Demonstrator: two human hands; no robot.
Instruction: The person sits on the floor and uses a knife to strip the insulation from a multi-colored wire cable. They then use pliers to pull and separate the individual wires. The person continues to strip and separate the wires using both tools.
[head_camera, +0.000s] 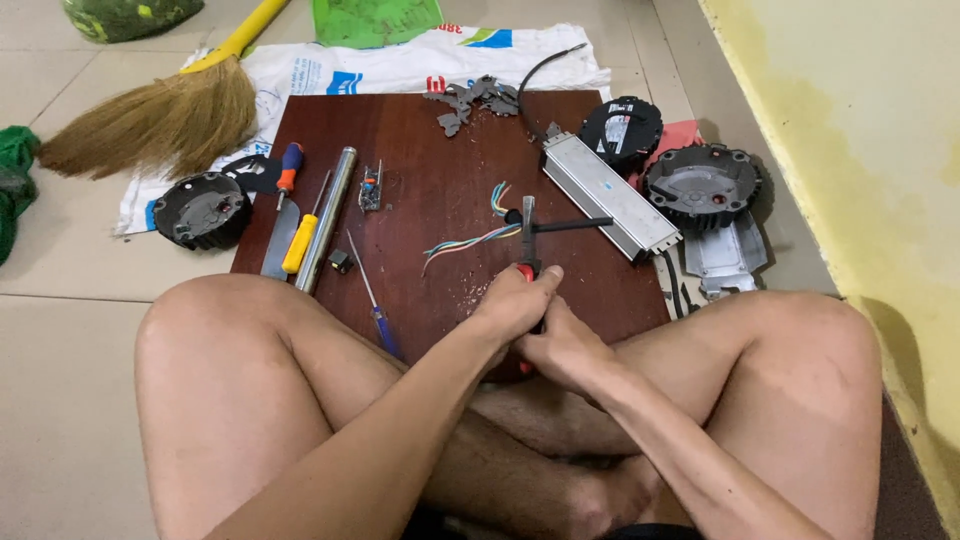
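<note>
My left hand (517, 300) and my right hand (565, 345) are clasped together low on a dark red wooden board (440, 160). Both grip the red handles of pliers (527, 235). The grey jaws of the pliers pinch a black cable where it splits into several thin coloured wires (470, 240). The black cable runs right toward a long silver metal box (608, 195) lying on the board's right side. I sit cross-legged, with my bare knees at either side of the board.
Left on the board lie a yellow-handled tool (300, 243), a steel tube (328, 215), an orange-blue screwdriver (288, 170), a thin blue-handled screwdriver (372, 298) and a small circuit board (370, 188). Round black lamp housings (203, 208) (703, 185) (622, 128) flank it. A broom (160, 120) lies left.
</note>
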